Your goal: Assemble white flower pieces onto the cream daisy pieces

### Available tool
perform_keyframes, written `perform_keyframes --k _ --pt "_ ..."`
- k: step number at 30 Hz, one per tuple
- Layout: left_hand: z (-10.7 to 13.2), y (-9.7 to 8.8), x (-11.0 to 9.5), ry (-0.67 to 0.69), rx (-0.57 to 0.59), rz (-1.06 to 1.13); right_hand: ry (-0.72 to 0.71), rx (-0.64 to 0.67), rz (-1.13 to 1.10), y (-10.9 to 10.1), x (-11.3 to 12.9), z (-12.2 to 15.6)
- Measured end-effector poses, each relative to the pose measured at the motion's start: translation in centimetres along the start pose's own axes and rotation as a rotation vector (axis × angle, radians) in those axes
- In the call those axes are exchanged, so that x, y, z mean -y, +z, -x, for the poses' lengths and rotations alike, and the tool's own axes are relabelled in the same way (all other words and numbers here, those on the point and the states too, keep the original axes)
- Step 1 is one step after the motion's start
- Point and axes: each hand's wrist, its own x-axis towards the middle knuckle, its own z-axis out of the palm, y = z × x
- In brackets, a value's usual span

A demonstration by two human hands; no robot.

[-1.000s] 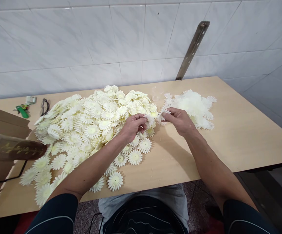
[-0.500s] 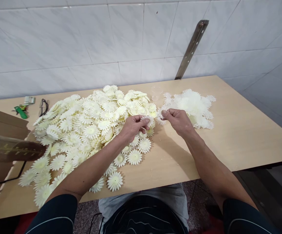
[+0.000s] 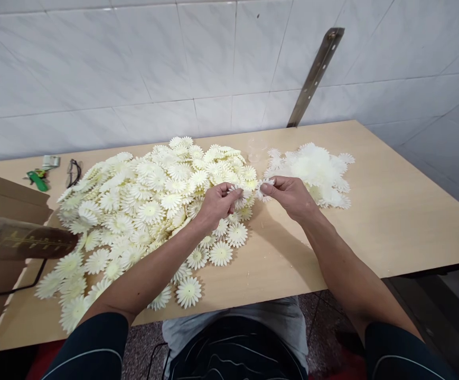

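Observation:
My left hand (image 3: pixel 220 205) pinches a pale flower piece between thumb and fingers, over the right edge of a big heap of cream-yellow artificial flowers (image 3: pixel 150 211). A short gap away, my right hand (image 3: pixel 292 196) is closed on a whiter flower piece (image 3: pixel 261 191), held by its edge. Just behind the right hand lies a smaller pile of white, translucent flower pieces (image 3: pixel 312 168). Fingers partly cover both held pieces, so their centres are hard to make out.
On the wooden table (image 3: pixel 395 211), a brown-tinted bottle (image 3: pixel 27 240) juts in from the left beside a cardboard box (image 3: pixel 11 198). Glasses (image 3: pixel 73 173) and a green-handled tool (image 3: pixel 37 180) lie at the back left. A metal bracket (image 3: pixel 316 76) stands against the tiled wall.
Both hands stay almost in place, each still gripping its flower piece. The right hand's piece has turned slightly, and the whole view has shifted a little.

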Motion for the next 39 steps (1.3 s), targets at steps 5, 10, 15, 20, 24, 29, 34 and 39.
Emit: perform_keyframes --k 5,10,15,20,24,29,34,39 --pt "0.3 0.0 -0.3 -0.004 0.086 -0.074 0.033 0.128 0.063 0.3 0.0 0.3" --pt "0.3 0.0 -0.5 -0.136 0.209 -0.004 0.028 0.175 0.18 0.3 -0.3 0.3" --pt "0.3 0.1 -0.3 -0.084 0.26 -0.008 0.022 0.122 0.305 0.2 0.0 0.4" --pt "0.4 0.2 -0.1 -0.026 0.248 -0.097 0.026 0.115 0.317 0.2 0.3 0.5" --pt "0.6 0.2 -0.5 -0.056 0.211 -0.058 0.059 0.141 0.242 0.2 0.2 0.4" --pt "0.6 0.3 -0.9 -0.112 0.148 0.002 0.095 0.217 0.156 0.0 0.5 0.1" --pt "0.1 0.2 -0.9 -0.191 0.095 0.046 0.102 0.26 0.085 -1.5 1.2 -0.1" --pt "0.0 0.1 -0.8 -0.205 0.1 0.048 0.137 -0.018 0.252 -4.4 1.2 0.0"
